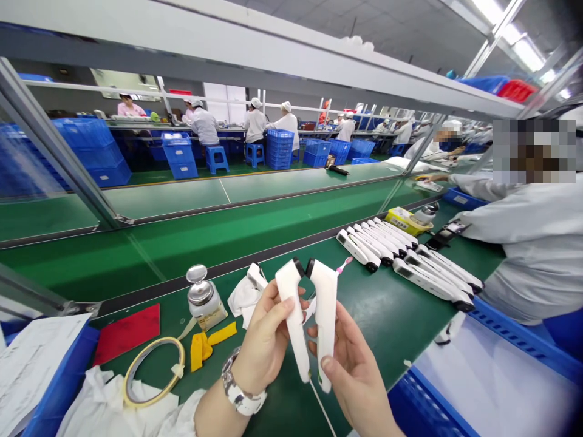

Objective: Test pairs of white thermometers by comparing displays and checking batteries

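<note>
Two white handheld devices with black round tips are held upright, side by side, over the green table. My left hand (266, 340) grips the left device (291, 321), thumb on its face. The right device (324, 297) is in my right hand (353, 364), its thumb near the lower end. Their black tips are close together at the top. A pink-and-white brush head (345, 264) shows beside the right device, and a thin white stick (321, 403) extends below the two devices. Behind my left hand, a white cloth (241, 300) lies with another white device (257, 276).
Left of my hands are a metal-topped bottle (206, 303), yellow strips (203, 351), a tape roll (128, 379) and a red sheet (130, 332). Rows of white devices (430, 282) lie right, before a person in a pale coat (542, 237). Blue bins (419, 400) stand at lower right.
</note>
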`<state>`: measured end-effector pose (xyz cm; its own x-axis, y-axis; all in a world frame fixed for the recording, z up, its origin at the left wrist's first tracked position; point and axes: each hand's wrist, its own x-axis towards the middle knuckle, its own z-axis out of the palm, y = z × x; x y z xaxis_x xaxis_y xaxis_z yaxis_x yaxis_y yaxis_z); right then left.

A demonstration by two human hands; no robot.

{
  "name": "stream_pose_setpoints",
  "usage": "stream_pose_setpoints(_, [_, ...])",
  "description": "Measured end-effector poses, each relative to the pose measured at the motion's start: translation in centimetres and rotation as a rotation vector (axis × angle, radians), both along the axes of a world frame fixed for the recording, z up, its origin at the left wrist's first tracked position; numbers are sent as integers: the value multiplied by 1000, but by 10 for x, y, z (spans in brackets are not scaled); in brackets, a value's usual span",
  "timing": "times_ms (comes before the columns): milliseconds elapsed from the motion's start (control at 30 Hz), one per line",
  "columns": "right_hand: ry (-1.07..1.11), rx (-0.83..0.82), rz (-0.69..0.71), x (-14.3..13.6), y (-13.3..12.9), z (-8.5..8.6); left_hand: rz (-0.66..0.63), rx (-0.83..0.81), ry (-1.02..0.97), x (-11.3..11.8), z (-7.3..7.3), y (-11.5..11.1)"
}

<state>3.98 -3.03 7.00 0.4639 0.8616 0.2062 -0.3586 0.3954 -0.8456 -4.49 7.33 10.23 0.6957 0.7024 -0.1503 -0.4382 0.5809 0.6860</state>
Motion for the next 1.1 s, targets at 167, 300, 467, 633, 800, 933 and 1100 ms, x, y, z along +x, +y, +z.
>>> stream_pose_setpoints(167, [-159,-118,92,2,1,-2,44,93,30,3,1,-1])
stream_pose_setpoints(300, [-380,-184,148,0,-2,-1,122,88,34,2,1,9])
stream_pose_setpoints(467, [-612,-232,140,7,4,-5,171,101,72,-1,2,20])
stream_pose_setpoints(633, [-1121,-769,-304,108,63,-20,237,109,50,-5,5,24])
stream_pose_setpoints(800, [-1204,-1128,-378,194,104,-46,293,91,43,-10,12,24])
stream_pose_setpoints(933, [-1249,-1132,-393,204,107,-63,244,74,28,-13,17,22])
stream_pose_setpoints(1100, [-1248,-816,-395,181,93,-42,219,66,1,-15,20,23])
